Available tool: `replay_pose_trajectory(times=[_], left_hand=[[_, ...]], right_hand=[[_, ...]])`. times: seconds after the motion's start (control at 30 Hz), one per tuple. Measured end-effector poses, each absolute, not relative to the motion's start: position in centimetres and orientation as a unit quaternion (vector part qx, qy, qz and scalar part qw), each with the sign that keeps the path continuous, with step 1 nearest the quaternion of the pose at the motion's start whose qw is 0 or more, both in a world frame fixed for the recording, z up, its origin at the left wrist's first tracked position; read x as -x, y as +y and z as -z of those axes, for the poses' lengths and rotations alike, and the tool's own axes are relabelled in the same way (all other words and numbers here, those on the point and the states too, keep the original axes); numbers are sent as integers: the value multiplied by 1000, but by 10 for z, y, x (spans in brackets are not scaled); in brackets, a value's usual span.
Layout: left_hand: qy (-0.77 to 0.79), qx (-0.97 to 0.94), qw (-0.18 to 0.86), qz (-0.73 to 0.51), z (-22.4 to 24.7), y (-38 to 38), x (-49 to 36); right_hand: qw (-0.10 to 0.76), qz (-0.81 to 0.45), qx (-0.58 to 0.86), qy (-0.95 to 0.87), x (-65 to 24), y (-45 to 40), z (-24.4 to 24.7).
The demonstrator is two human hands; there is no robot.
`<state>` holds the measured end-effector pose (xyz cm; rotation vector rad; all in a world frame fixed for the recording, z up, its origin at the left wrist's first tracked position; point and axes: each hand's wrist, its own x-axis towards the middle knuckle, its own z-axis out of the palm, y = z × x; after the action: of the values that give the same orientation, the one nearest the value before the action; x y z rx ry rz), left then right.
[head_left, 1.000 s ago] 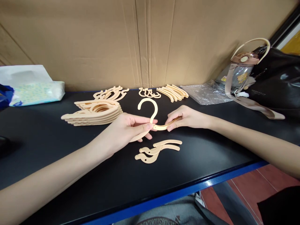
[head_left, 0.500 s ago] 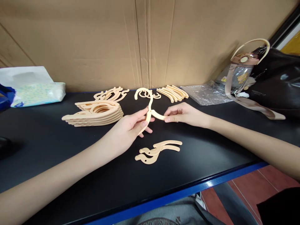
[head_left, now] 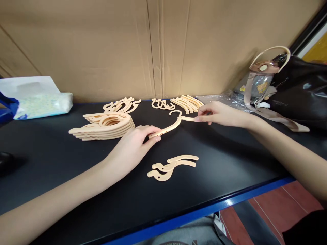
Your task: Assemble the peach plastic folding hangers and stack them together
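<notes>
A cream folding clothes hanger [head_left: 170, 128] is stretched between my hands above the black table, its hook pointing away from me. My left hand [head_left: 143, 137] pinches the end of its left arm between thumb and fingers. At the other side, my right hand [head_left: 211, 113] grips the end of the shorter-looking right arm. Just nearer to me lie several loose hanger pieces [head_left: 163, 176], partly overlapping. Left of my left hand stands a neat stack of folded hangers [head_left: 112, 131].
Toward the back are curved hanger parts [head_left: 122, 104], loose hooks [head_left: 162, 103] and a bunch of hanger arms [head_left: 187, 103]. A tissue pack [head_left: 43, 102] sits at left. On the right are a clear plastic bag [head_left: 222, 98], a strapped water bottle [head_left: 263, 81] and a black bag [head_left: 304, 88].
The hanger has tipped from upright to nearly flat, and its arms are spread wider. My right hand has moved right and away; my left hand has shifted its grip to the arm's end.
</notes>
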<state>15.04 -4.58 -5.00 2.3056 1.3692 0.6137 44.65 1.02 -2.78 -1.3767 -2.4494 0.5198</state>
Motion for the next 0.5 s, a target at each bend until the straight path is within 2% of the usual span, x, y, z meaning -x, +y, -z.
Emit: replay_pose_trajectory(times=[0.1, 0.23, 0.5], left_hand=[[465, -840, 170, -224, 54, -46, -151], [464, -839, 175, -225, 60, -45, -152], [450, -841, 185, -237, 57, -51, -157]], right_hand=[[96, -101, 473, -870, -445, 6, 27], [29, -62, 503, -861, -442, 0, 24], [-12, -35, 544, -838, -445, -4, 16]])
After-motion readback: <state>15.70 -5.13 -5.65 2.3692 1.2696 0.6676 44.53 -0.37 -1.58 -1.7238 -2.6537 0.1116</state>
